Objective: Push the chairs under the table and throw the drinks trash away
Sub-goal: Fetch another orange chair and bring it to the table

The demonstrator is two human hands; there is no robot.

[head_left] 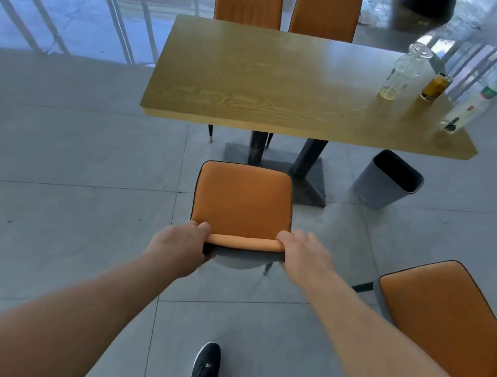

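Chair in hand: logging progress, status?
Left hand and right hand grip chair backrest. Chair not yet under table. Table pedestal ahead.

We see the orange chair (242, 201) with black piping between our hands, yellow wood-grain table (271, 80) beyond them, grey bin (376, 183) ahead-right of the right hand (304, 255), grey floor tiles (63, 215).

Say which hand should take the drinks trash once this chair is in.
Right, probably. The bottles, can and bin all sit on the right hand's side; the left hand would cross over.
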